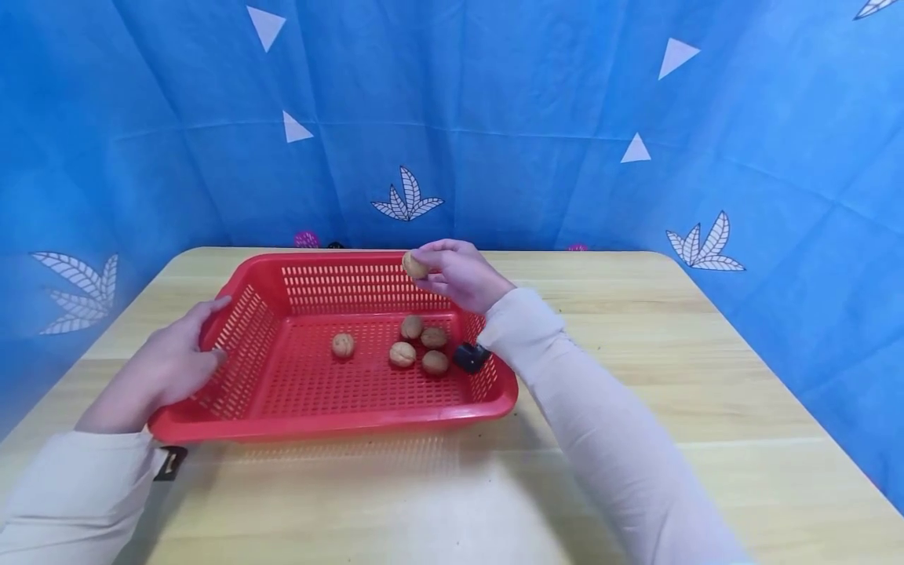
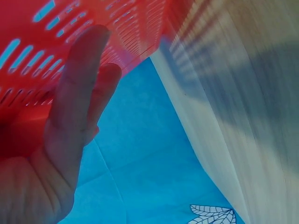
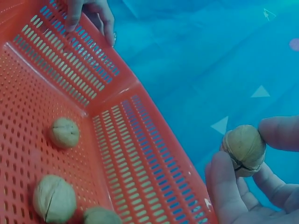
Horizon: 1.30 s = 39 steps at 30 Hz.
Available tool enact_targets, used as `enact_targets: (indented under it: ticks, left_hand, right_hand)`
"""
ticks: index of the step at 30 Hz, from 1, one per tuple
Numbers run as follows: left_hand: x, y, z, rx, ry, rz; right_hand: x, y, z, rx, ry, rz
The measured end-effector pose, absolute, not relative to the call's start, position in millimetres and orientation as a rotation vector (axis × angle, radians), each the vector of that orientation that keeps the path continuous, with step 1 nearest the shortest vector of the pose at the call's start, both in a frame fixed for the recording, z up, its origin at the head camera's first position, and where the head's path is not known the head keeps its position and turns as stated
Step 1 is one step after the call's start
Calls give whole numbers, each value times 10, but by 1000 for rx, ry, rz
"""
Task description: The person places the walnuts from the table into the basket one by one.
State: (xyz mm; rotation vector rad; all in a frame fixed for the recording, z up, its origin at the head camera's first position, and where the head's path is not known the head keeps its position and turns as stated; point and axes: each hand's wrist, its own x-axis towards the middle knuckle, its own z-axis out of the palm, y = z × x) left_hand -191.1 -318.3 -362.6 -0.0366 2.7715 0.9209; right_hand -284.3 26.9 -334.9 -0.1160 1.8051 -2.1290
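Note:
My right hand [image 1: 462, 275] pinches a tan walnut [image 1: 414, 265] between thumb and fingers, above the far right rim of a red plastic basket [image 1: 339, 428]. In the right wrist view that walnut [image 3: 244, 148] shows a dark seam. My left hand [image 1: 169, 361] grips the basket's left end, thumb inside the wall and fingers outside. The left wrist view shows the fingers [image 2: 77, 98] along the slotted outer wall. Inside the basket, one walnut [image 1: 343, 345] lies alone near the middle. Several others cluster toward the right end, among them a paler walnut [image 1: 402, 355].
The basket stands on a light wooden table [image 1: 671, 353], which extends to the right and in front of it. A blue patterned curtain [image 1: 494, 118] hangs behind and along the sides. Black wrist-worn devices [image 1: 471, 358] show at both cuffs.

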Motion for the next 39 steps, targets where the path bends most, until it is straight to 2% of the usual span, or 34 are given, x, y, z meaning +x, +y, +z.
enact_targets:
  ticks: [8,25,39]
  left_hand:
    - [-1863,-3183,-3665,-55,2756,955]
    - [-1857,-3156,-3655,-43,2783,956]
    - [-1888,-3175,-3649,-18,2798,914]
  right_hand:
    - [-2824,147,-3420,-68,1840,-2060]
    - [-2684,113,-3473,-108,2289,-1513]
    - [-2575,-51,-3478,-95,2398,-1293]
